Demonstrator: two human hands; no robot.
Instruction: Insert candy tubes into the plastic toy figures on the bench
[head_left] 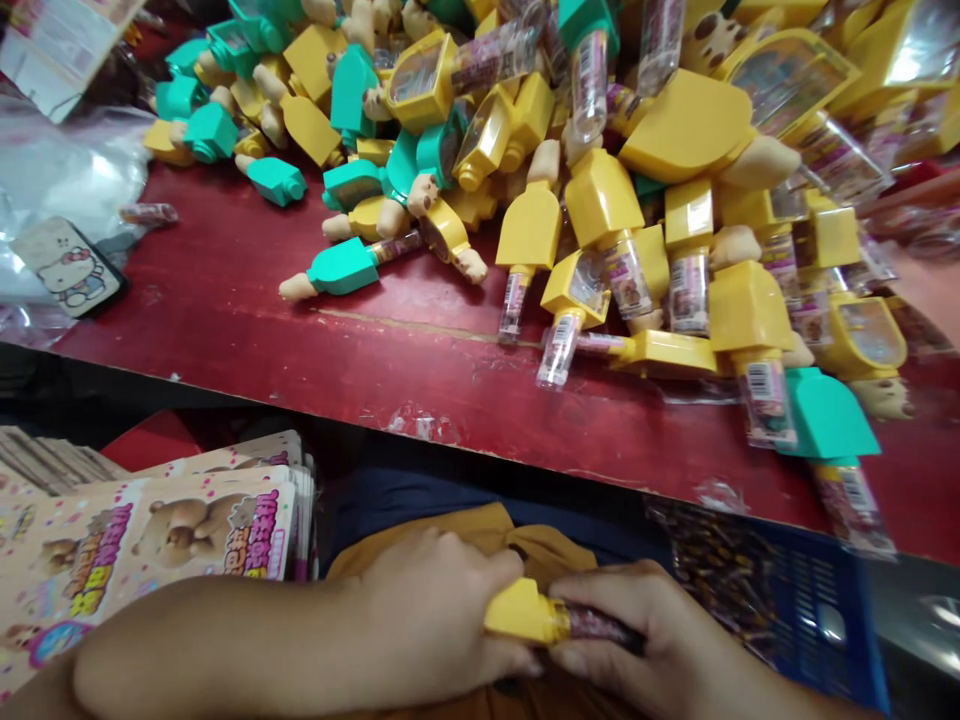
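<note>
The left hand [427,610] and right hand [645,640] meet low in the view, over the person's lap, with both grips clamped on a yellow-capped plastic tube [555,620]. The left grip closes around the yellow cap and the right grip wraps the clear tube, so the fingers hide most of the tube and its far end can't be made out. A mustard cloth [480,540] bunches beneath the hands, with dark blue cloth [397,500] beyond it. To the left, the forearm partly covers a stack of printed cards [172,540] showing a bear. To the right sits a blue plastic crate [795,610], its contents too dark to tell. Ahead, a heap of yellow and teal capped tubes [525,200] with tan bear-shaped pieces covers the scuffed red desk [375,370] and runs off the top of the view. One teal-capped tube [847,480] overhangs the desk edge, slightly blurred. A crumpled clear plastic bag [67,180] and a Hello Kitty card [67,268] lie at the far left.
</note>
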